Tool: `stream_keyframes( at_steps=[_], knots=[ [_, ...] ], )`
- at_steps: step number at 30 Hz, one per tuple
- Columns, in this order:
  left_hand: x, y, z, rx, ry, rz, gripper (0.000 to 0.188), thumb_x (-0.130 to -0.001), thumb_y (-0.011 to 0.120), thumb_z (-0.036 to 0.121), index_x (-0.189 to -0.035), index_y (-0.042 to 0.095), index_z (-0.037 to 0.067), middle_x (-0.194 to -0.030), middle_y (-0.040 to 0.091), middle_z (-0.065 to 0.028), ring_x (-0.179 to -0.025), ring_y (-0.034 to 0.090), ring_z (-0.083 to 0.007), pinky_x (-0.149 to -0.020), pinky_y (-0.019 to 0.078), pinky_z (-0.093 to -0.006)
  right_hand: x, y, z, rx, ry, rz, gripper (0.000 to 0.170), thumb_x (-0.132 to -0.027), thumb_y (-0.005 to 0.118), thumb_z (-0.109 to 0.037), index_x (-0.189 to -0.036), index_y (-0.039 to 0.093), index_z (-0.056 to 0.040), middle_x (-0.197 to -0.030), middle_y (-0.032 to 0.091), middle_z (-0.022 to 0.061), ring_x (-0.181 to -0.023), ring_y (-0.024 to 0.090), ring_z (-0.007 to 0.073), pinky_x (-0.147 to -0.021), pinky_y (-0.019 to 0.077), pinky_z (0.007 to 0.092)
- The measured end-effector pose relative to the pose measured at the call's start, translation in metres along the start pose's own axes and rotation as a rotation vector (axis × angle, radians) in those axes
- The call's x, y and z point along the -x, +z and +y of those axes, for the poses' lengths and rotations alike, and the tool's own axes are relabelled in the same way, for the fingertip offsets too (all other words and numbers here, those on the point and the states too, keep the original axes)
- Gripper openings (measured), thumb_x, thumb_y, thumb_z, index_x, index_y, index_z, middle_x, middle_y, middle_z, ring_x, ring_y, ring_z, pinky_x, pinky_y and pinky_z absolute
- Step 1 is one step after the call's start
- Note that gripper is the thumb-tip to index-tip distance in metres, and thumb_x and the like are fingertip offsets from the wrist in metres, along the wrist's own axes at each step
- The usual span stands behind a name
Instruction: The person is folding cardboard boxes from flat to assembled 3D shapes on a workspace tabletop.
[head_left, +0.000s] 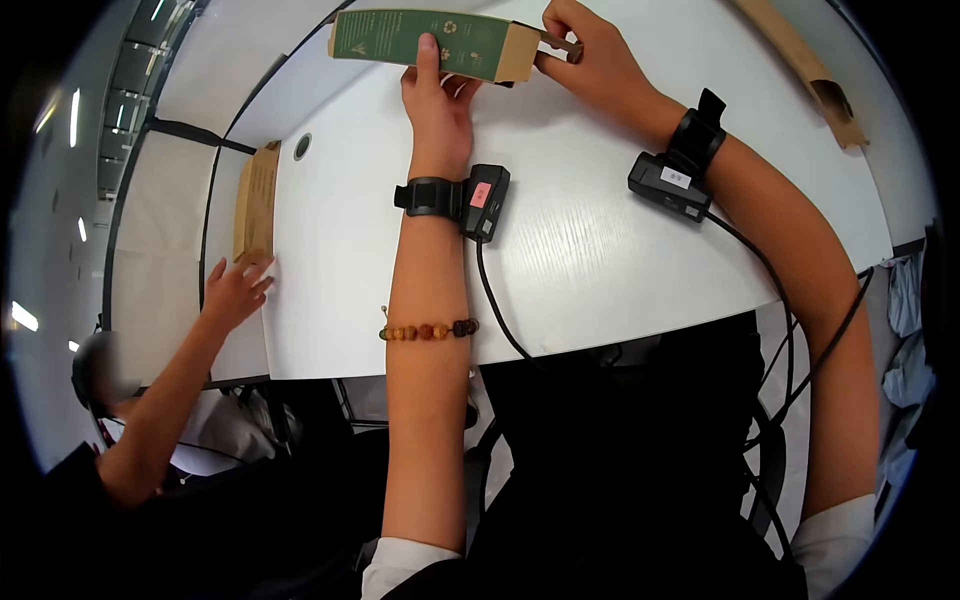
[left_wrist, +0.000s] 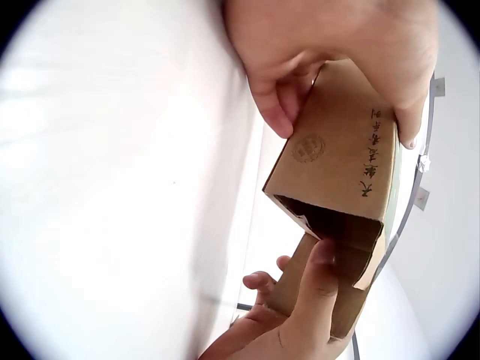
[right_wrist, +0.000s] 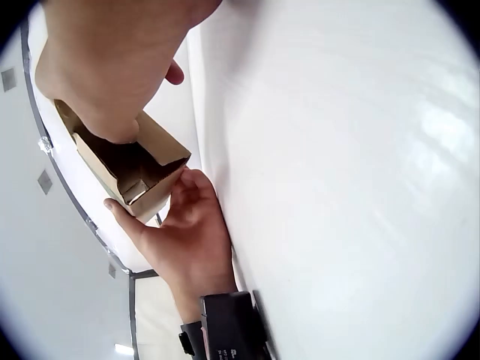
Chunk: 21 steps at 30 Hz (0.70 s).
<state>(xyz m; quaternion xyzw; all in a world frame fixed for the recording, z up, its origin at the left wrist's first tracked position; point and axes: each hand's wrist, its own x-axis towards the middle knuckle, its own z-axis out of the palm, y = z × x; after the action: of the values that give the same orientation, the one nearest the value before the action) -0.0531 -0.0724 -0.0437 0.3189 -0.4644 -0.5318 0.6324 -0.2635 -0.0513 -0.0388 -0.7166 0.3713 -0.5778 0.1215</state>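
Observation:
In the head view, a green and brown cardboard box (head_left: 400, 38) lies tilted at the far part of the desk. My left hand (head_left: 440, 115) grips it from the near side, thumb on the green face and fingers beneath. My right hand (head_left: 600, 60) is at the box's right end and pinches its brown end flap (head_left: 558, 46). The left wrist view shows this end open, with a dark interior (left_wrist: 334, 221) and my right thumb at its mouth. Dark lettering runs along the brown side (left_wrist: 341, 142). In the right wrist view, the right hand (right_wrist: 112, 67) partly hides the opening.
A white desk (head_left: 590, 240) spreads under both arms. At the left, another person's hand (head_left: 236, 292) is near a brown cardboard box (head_left: 257, 200) by the partition. A long cardboard piece (head_left: 805, 70) lies at the far right. A cable (head_left: 490, 300) trails from my left wrist camera.

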Motion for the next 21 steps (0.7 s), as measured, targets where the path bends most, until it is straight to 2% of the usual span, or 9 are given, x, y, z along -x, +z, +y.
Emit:
stream_keyframes(
  at_steps=[2, 5, 8, 10, 11, 13, 16, 20, 21],
  knots=[
    [-0.001, 0.002, -0.001, -0.004, 0.004, 0.011, 0.072, -0.096, 0.07, 0.052, -0.132, 0.041, -0.003, -0.118, 0.059, -0.0154, -0.104, 0.064, -0.0249, -0.095, 0.0553, -0.0427, 0.001, -0.001, -0.005, -0.046, -0.007, -0.027, 0.032, -0.081, 0.077, -0.013, -0.098, 0.05, -0.0052, -0.083, 0.05, 0.0108, -0.071, 0.049, 0.0235, -0.064, 0.045, 0.0345],
    [0.004, 0.004, 0.005, -0.07, -0.037, -0.023, 0.061, -0.101, 0.059, 0.055, -0.135, 0.054, 0.005, -0.125, 0.061, -0.011, -0.117, 0.058, -0.0229, -0.107, 0.0459, -0.0404, 0.004, -0.005, -0.013, -0.07, -0.044, -0.067, 0.037, -0.084, 0.077, -0.015, -0.107, 0.05, -0.0068, -0.086, 0.052, 0.0107, -0.072, 0.051, 0.0228, -0.064, 0.0456, 0.0341],
    [0.003, 0.005, 0.004, -0.078, -0.048, -0.036, 0.064, -0.102, 0.057, 0.057, -0.139, 0.051, 0.005, -0.13, 0.058, -0.0117, -0.121, 0.056, -0.0232, -0.108, 0.045, -0.0409, 0.004, -0.008, -0.013, -0.017, -0.137, -0.122, 0.039, -0.087, 0.075, -0.016, -0.114, 0.049, -0.0075, -0.092, 0.052, 0.0109, -0.076, 0.053, 0.0193, -0.065, 0.0465, 0.0332],
    [0.001, 0.006, 0.003, -0.054, -0.016, -0.009, 0.069, -0.098, 0.063, 0.057, -0.134, 0.047, 0.0, -0.123, 0.059, -0.013, -0.109, 0.061, -0.0236, -0.1, 0.0514, -0.0422, 0.002, -0.009, -0.011, -0.015, -0.218, -0.136, 0.038, -0.089, 0.072, -0.017, -0.116, 0.048, -0.0073, -0.097, 0.053, 0.0103, -0.079, 0.054, 0.0162, -0.066, 0.047, 0.0323],
    [0.001, 0.006, 0.002, -0.042, -0.004, 0.004, 0.072, -0.097, 0.066, 0.057, -0.131, 0.045, -0.003, -0.119, 0.059, -0.0136, -0.103, 0.064, -0.0238, -0.096, 0.0546, -0.0428, 0.003, -0.011, -0.008, -0.062, -0.132, -0.169, 0.037, -0.09, 0.071, -0.017, -0.117, 0.048, -0.007, -0.099, 0.053, 0.01, -0.08, 0.054, 0.0153, -0.067, 0.0476, 0.0317],
    [-0.001, 0.004, 0.001, -0.045, 0.004, -0.018, 0.072, -0.097, 0.065, 0.058, -0.131, 0.045, -0.002, -0.12, 0.059, -0.0132, -0.105, 0.063, -0.0238, -0.096, 0.0545, -0.043, 0.004, -0.013, -0.001, -0.163, 0.036, -0.245, 0.035, -0.092, 0.068, -0.018, -0.119, 0.049, -0.0065, -0.104, 0.053, 0.0093, -0.083, 0.055, 0.0135, -0.07, 0.0487, 0.0303],
    [0.002, 0.002, 0.003, -0.057, 0.008, -0.018, 0.071, -0.097, 0.065, 0.057, -0.131, 0.046, -0.001, -0.122, 0.058, -0.0128, -0.107, 0.063, -0.0245, -0.097, 0.0544, -0.0437, 0.004, -0.004, -0.002, -0.408, 0.036, -0.224, 0.036, -0.093, 0.066, -0.019, -0.122, 0.049, -0.006, -0.104, 0.056, 0.0081, -0.085, 0.056, 0.0137, -0.072, 0.0502, 0.0289],
    [0.001, 0.002, 0.001, -0.044, 0.007, -0.02, 0.071, -0.096, 0.067, 0.056, -0.132, 0.045, -0.001, -0.125, 0.057, -0.0132, -0.109, 0.062, -0.0254, -0.096, 0.0545, -0.0439, 0.002, -0.006, -0.005, -0.261, 0.096, -0.238, 0.038, -0.092, 0.07, -0.017, -0.123, 0.05, -0.0052, -0.101, 0.059, 0.0098, -0.083, 0.059, 0.0145, -0.072, 0.0518, 0.0286],
    [0.002, 0.002, 0.002, -0.05, -0.009, -0.017, 0.069, -0.097, 0.064, 0.056, -0.135, 0.046, 0.001, -0.128, 0.057, -0.0122, -0.114, 0.06, -0.0249, -0.101, 0.0512, -0.0433, 0.002, -0.006, -0.008, -0.224, 0.137, -0.238, 0.039, -0.091, 0.071, -0.016, -0.122, 0.051, -0.0052, -0.101, 0.06, 0.01, -0.082, 0.059, 0.0144, -0.072, 0.0521, 0.029]
  ],
)
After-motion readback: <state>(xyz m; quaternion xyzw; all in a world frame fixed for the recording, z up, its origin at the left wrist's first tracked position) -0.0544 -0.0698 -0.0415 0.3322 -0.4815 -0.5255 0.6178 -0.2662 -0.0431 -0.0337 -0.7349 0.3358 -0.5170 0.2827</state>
